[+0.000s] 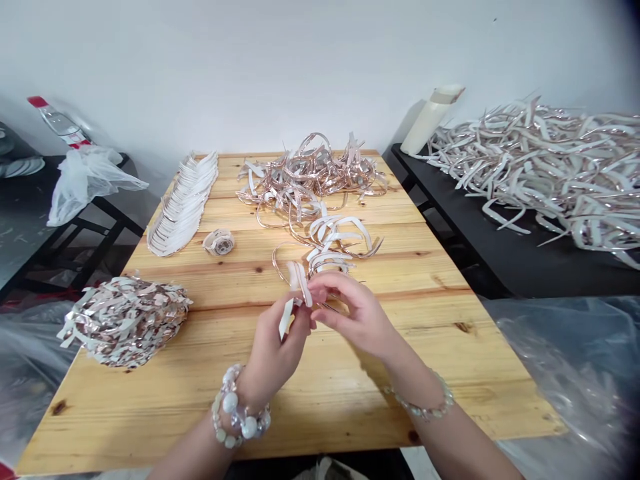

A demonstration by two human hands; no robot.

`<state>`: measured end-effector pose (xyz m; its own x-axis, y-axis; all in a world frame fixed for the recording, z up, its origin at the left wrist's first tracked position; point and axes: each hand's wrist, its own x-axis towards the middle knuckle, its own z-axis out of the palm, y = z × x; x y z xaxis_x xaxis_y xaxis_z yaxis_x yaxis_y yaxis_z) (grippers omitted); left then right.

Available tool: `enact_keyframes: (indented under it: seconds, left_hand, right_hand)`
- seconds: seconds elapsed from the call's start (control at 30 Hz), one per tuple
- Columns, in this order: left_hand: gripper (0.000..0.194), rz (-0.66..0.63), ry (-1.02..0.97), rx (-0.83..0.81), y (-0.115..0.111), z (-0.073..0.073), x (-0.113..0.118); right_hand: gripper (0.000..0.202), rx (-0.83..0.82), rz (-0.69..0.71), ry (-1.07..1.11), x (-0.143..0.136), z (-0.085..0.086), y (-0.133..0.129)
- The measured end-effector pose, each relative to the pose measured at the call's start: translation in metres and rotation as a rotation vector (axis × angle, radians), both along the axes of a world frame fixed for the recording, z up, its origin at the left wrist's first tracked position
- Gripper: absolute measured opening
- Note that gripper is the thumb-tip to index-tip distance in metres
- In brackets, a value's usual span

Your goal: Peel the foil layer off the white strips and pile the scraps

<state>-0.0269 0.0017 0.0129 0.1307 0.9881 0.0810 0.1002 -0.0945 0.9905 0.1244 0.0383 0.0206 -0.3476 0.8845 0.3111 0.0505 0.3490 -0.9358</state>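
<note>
Both hands meet over the middle of the wooden tabletop [350, 400], pinching one thin curved strip [299, 283] between them: the left hand [275, 350] grips its white lower end with thumb and fingertips closed on it, and the right hand [353, 313] is clenched lightly on the upper part, fingers curled around the band. The strip sits in the air just above the tabletop, near its centre. It looks light and springy (a narrow band, white on one face and rose-gold and shiny on the other, as far as can be told), so it would probably flex easily and kink if bent sharply; the glossy face may be slippery, so the safest hold seems to be flat between fingertips near an end. At 12 o'clock from the hands lies a small loose cluster of like strips [335, 243], and beyond it a bigger tangled heap [310, 177]. At 10 o'clock sits a small tape roll [219, 242], with a neat row of stacked white pieces [185, 200] further off. At 9 o'clock a mound of short offcuts [125, 320] rests near the tabletop's edge. At 2 o'clock, a black side table [475, 240] carries a large pile of silvery strips [550, 160].
</note>
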Motion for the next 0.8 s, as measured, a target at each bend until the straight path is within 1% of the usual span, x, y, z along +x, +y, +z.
enact_keyframes:
  seconds: [0.07,0.17,0.27,0.33,0.43,0.5,0.53,0.6,0.67,0.73,0.8]
  left_hand:
    - [0.018,0.006,0.007,0.023,0.000,0.000,-0.002]
    - [0.017,0.000,0.100,0.094,0.000,0.001,-0.004]
    - [0.016,-0.016,0.155,0.155,-0.001,0.001,-0.004]
    - [0.015,-0.040,0.144,0.182,-0.003,0.001,-0.003]
    - [0.018,-0.074,0.050,0.158,-0.006,0.001,-0.004]
    - [0.020,-0.034,-0.083,0.098,-0.005,0.003,-0.006]
    - [0.020,0.015,-0.171,0.066,-0.004,0.004,-0.008]
    - [0.016,0.126,-0.377,0.021,0.002,0.009,-0.013]
    - [0.012,0.209,-0.579,0.003,0.011,0.015,-0.020]
    - [0.014,0.258,-0.705,0.009,0.019,0.022,-0.028]
    - [0.019,0.309,-0.746,0.025,0.025,0.027,-0.036]
  right_hand:
    - [0.021,0.116,-0.013,-0.088,0.001,0.000,0.000]
    - [0.017,0.254,-0.042,-0.130,0.000,-0.002,-0.001]
    - [0.018,0.310,-0.028,-0.125,-0.003,-0.004,-0.004]
    - [0.022,0.260,-0.070,-0.100,-0.004,-0.006,-0.006]
    - [0.021,0.118,-0.212,-0.019,-0.006,-0.009,-0.006]
    - [0.017,0.010,-0.266,0.087,-0.006,-0.011,-0.003]
    - [0.015,-0.050,-0.259,0.149,-0.006,-0.011,-0.002]
    - [0.014,-0.166,-0.178,0.238,-0.006,-0.011,0.000]
    - [0.014,-0.205,-0.044,0.222,-0.007,-0.009,0.000]
    - [0.014,-0.136,0.113,0.085,-0.010,-0.006,-0.003]
    - [0.014,-0.011,0.283,-0.099,-0.014,-0.006,-0.007]
